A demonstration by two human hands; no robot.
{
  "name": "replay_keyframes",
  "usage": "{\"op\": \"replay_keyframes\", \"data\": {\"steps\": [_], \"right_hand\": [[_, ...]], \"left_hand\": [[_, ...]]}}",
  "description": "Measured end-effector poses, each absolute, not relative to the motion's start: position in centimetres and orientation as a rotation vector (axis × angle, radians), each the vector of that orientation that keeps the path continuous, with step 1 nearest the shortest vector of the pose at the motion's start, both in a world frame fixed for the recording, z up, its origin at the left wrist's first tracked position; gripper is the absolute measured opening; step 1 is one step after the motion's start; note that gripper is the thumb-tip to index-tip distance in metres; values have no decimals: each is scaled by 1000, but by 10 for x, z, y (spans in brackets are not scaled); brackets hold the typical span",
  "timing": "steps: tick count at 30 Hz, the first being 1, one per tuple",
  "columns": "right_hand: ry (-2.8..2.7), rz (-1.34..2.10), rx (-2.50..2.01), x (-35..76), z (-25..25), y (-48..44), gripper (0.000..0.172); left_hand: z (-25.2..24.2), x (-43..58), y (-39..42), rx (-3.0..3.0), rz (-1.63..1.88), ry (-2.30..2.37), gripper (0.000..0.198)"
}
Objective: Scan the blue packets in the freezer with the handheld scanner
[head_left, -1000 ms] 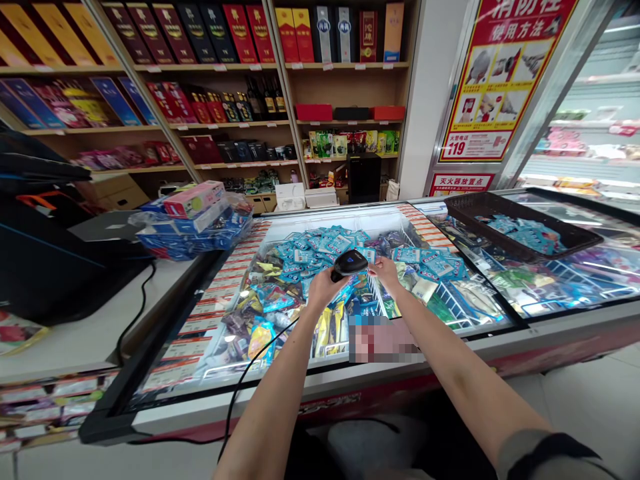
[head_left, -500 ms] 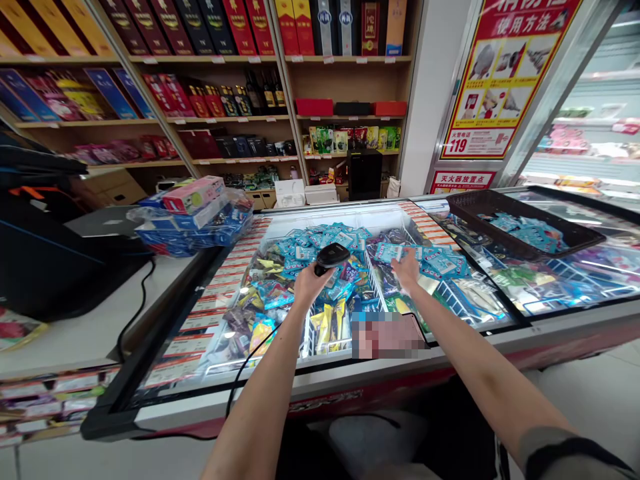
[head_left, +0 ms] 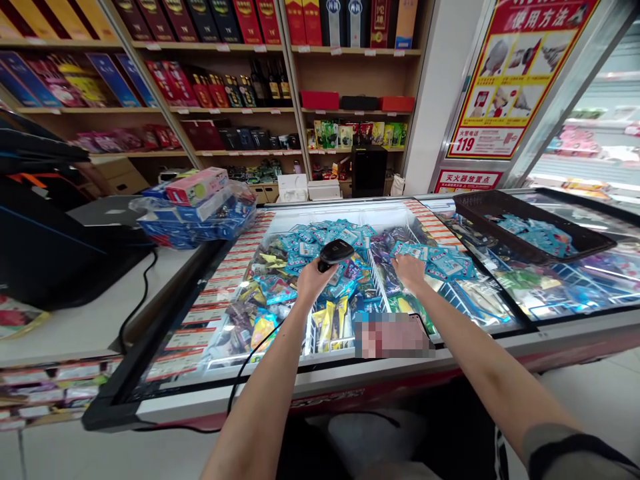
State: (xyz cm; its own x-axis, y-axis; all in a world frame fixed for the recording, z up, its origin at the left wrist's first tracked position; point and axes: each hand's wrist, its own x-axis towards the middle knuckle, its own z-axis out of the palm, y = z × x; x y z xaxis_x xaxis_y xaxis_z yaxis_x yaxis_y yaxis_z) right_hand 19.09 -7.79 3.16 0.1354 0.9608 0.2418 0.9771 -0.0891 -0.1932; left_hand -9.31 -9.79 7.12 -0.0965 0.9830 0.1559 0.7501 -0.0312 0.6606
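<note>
My left hand [head_left: 311, 280] is closed round the grip of a black barcode scanner [head_left: 335, 253], whose cord trails down past my forearm. It hovers over the open chest freezer [head_left: 320, 373], above blue ice-cream packets [head_left: 320, 240] in wire baskets. My right hand [head_left: 411, 272] reaches into the right basket, palm down, fingers on a pile of blue packets [head_left: 440, 261]. Whether those fingers grip a packet is hidden from me.
A black tray [head_left: 530, 220] with blue packets rests on the freezer's closed glass lid at right. A bag of blue boxes [head_left: 195, 213] sits on the white counter [head_left: 85, 333] at left, beside a black till. Shelves of boxed bottles stand behind.
My right hand has left the scanner's front, where it held a packet, and dropped onto the blue packets in the right basket. The scanner has tilted slightly toward the left.
</note>
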Motion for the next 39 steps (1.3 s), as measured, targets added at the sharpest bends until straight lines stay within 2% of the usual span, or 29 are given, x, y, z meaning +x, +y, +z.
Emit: {"op": "replay_keyframes", "data": {"steps": [6,10,17,24,29,35,39], "right_hand": [[-1887,-201,-2072,181,29,-58,42],[-1983,-145,-1878,165,24,-40,40],[-2150,-143,-1740,131,22,-8,55],[-2360,-126,-1570,108,25,19,53],[-2173,-61,-1595,107,20,1,43],[-1993,5,-1703,114,18,-30,44],[-1987,9,-1710,117,19,-29,52]], "left_hand": [[71,-97,-93,1839,920,1974,53],[68,-102,-88,1841,959,1991,54],[65,-111,-79,1781,978,1959,55],[63,-115,-72,1713,1004,1965,52],[64,-113,-73,1769,943,1991,54],[72,-106,-81,1844,880,1996,52],[75,-102,-89,1902,842,1964,53]]}}
